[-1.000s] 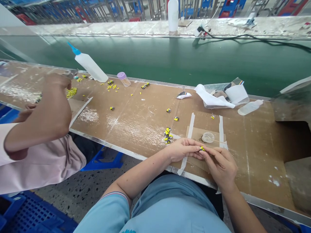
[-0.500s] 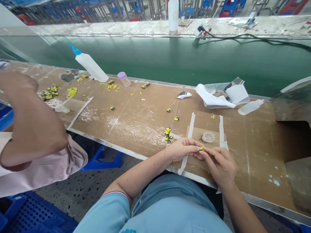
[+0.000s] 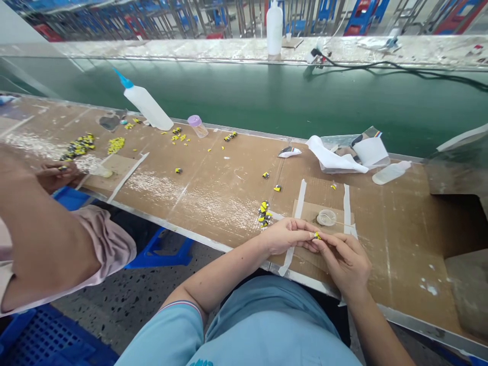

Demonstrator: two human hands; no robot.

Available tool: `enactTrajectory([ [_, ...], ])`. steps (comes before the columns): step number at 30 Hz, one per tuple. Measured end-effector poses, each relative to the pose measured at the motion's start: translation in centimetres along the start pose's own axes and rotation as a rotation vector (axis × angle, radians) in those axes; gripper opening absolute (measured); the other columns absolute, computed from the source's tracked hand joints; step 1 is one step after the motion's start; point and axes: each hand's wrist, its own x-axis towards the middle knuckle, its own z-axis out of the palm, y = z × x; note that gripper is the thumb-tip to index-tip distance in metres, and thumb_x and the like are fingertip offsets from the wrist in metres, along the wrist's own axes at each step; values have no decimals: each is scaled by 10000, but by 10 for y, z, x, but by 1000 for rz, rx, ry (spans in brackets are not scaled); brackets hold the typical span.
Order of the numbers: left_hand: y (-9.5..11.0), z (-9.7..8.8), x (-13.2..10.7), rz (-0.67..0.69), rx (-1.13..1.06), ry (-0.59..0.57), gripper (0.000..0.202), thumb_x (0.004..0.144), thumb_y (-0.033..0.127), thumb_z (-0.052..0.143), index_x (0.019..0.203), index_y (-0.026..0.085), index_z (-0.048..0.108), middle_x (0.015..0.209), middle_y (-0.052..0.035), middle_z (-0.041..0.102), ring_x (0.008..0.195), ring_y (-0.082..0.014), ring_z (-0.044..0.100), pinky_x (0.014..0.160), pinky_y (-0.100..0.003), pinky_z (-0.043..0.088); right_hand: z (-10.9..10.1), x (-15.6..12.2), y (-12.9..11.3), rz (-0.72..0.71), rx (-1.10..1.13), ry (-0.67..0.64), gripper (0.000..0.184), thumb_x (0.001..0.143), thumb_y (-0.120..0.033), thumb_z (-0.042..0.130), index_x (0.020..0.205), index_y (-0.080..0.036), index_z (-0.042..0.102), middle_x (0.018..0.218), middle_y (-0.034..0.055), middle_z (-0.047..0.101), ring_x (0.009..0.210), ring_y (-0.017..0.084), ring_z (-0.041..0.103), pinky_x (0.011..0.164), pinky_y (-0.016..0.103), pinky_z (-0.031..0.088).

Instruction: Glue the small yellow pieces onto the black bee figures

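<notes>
My left hand and my right hand meet over the front of the bench. Between their fingertips they pinch a small yellow and dark piece, mostly covered by the fingers. Just beyond the hands, a small clear cup stands on a cardboard pad, with a thin stick lying across it toward the right. Left of my left hand lies a cluster of yellow and black pieces. Two similar pieces, one at the back and one nearer, lie farther off. A small yellow part rests beyond the cup.
A plastic tray with white paper and a squeeze bottle stand at back right. A blue-tipped bottle leans beside a purple-lidded jar. At left, a co-worker's arm reaches over the bench near piled pieces. A green belt runs behind.
The co-worker's arm at left has lowered, and a hand holding a small piece now shows. My hands keep nearly the same pinch; the camera view has shifted slightly.
</notes>
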Motion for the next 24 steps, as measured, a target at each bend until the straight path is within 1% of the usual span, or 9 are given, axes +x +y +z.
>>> enactTrajectory([
  [4,-1,1,0,31,67,15,509,486,435,846,817,94,664,693,-41,672,639,-116,633,743,-284,497,-6,0,2,0,1,-16,138,819,-257,648,945,-213,687,747,9,607,611,101,559,558,232,483],
  [6,3,0,-1,80,186,52,439,571,418,804,840,106,654,691,-33,658,649,-121,626,743,-295,498,-14,1,5,10,-28,4,153,818,-268,650,956,-213,688,755,9,596,596,97,537,570,238,474],
  [8,12,-1,-4,175,422,154,268,699,313,713,870,118,645,722,-36,654,686,-128,622,754,-298,493,-22,1,9,39,-61,23,140,826,-282,638,930,-208,695,745,8,584,574,92,515,558,237,454],
  [10,26,-5,-7,304,770,309,149,763,184,606,898,131,643,786,-51,661,752,-144,619,788,-303,482,-29,-1,14,74,-95,38,134,834,-292,626,899,-202,700,741,9,582,567,90,505,549,238,439],
  [13,50,-13,-8,451,1271,510,201,792,112,510,945,139,637,887,-83,667,881,-189,607,871,-342,452,-33,-3,20,114,-121,71,129,825,-298,634,871,-201,705,739,9,592,564,90,507,552,243,435],
  [15,63,-20,-4,478,1450,584,218,813,100,471,958,129,630,931,-104,663,940,-210,595,908,-368,433,-34,-4,21,128,-119,76,137,819,-315,638,860,-204,707,732,10,597,559,94,510,543,248,437],
  [20,77,-38,-2,493,1539,697,255,797,76,509,1014,138,626,1049,-111,640,1011,-206,575,929,-350,428,-36,-4,21,124,-147,67,190,842,-364,601,819,-209,708,721,16,611,551,100,509,525,259,426],
  [22,79,-42,-12,499,1519,739,251,794,79,515,1002,140,641,1034,-107,640,976,-193,584,894,-326,445,-40,-4,22,113,-161,58,182,842,-356,602,817,-210,706,720,15,616,561,103,515,534,260,423],
  [24,81,-44,-26,468,1525,735,214,801,92,500,913,154,671,938,-84,652,901,-179,597,850,-310,458,-43,-4,25,125,-166,50,180,843,-354,600,819,-212,707,710,13,615,573,110,518,548,265,419],
])
